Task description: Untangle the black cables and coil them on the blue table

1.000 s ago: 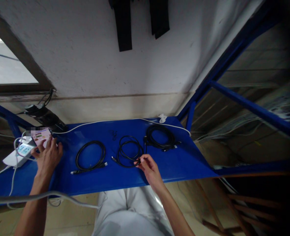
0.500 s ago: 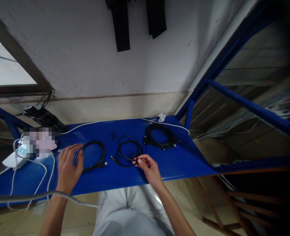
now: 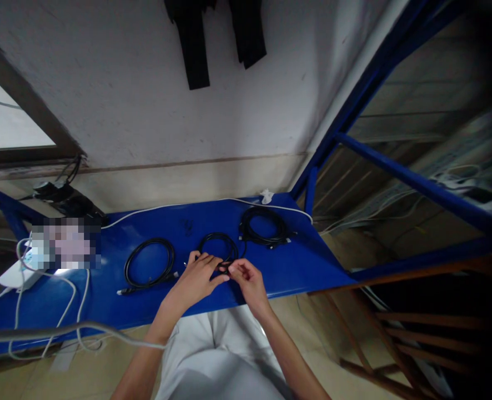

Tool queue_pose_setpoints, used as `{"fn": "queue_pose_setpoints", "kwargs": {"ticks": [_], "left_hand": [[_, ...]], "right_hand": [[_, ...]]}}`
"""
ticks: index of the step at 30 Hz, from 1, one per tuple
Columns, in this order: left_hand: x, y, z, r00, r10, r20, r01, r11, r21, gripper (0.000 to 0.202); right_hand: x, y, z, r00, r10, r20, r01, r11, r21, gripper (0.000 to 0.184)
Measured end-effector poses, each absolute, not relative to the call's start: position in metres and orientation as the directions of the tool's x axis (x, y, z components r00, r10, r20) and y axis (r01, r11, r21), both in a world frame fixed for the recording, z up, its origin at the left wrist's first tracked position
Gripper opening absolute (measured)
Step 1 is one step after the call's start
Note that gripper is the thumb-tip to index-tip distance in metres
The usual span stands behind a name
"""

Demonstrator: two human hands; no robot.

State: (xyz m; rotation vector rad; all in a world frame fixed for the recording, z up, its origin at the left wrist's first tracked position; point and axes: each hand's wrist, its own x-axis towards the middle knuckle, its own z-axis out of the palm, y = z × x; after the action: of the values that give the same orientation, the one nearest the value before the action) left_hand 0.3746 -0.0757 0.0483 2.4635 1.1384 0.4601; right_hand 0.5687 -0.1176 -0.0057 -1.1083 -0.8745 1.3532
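Observation:
A loosely looped black cable (image 3: 219,236) lies on the blue tabletop in front of me, its near part hidden by my hands. My right hand (image 3: 250,282) pinches this cable at its near side, thumb against fingers. Over the left part of the same loop lies my left hand (image 3: 202,275), fingers bent and their tips close to the right hand's. Whether it grips the cable or only rests on it I cannot make out. Left of it, a second coiled black cable (image 3: 173,253) rests untouched, and a thicker black coil (image 3: 285,228) sits at the right rear.
On the left are a white power strip (image 3: 10,276) with white cords and a black object (image 3: 69,201). A grey cable (image 3: 104,329) crosses at the front left. A white cord (image 3: 162,207) runs along the wall side. Blue frame bars (image 3: 396,164) stand to the right.
My left hand has moved right, from beside the left cable coil onto the middle loop near my right hand. My right hand keeps its pinch on the middle cable.

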Motion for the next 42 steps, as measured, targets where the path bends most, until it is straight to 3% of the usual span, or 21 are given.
{"fn": "queue_pose_setpoints", "kwargs": {"ticks": [8,18,23,30,36,42], "left_hand": [[0.38,-0.083,0.033,0.497,0.844,0.202,0.623,-0.509,0.593,0.022],[0.383,-0.095,0.026,0.453,0.835,0.313,0.542,-0.537,0.647,0.028],[0.381,-0.099,0.03,0.509,0.823,0.252,0.532,-0.531,0.659,0.036],[0.381,-0.087,0.038,0.52,0.848,0.103,0.349,-0.321,0.88,0.04],[0.381,-0.06,0.04,0.569,0.822,0.036,0.344,-0.277,0.897,0.023],[0.387,-0.052,0.027,0.593,0.805,0.003,0.314,-0.235,0.92,0.011]], "right_hand": [[0.567,-0.119,-0.001,0.106,0.984,-0.144,-0.236,-0.116,-0.965,0.036],[0.569,-0.122,-0.001,0.118,0.973,-0.199,-0.227,-0.168,-0.959,0.036],[0.569,-0.124,-0.002,0.093,0.969,-0.231,-0.286,-0.196,-0.938,0.035],[0.566,-0.123,-0.007,0.115,0.971,-0.212,-0.303,-0.169,-0.938,0.036],[0.567,-0.12,-0.006,0.117,0.973,-0.202,-0.248,-0.168,-0.954,0.038],[0.566,-0.119,-0.007,0.102,0.97,-0.219,-0.296,-0.18,-0.938,0.043]]}}
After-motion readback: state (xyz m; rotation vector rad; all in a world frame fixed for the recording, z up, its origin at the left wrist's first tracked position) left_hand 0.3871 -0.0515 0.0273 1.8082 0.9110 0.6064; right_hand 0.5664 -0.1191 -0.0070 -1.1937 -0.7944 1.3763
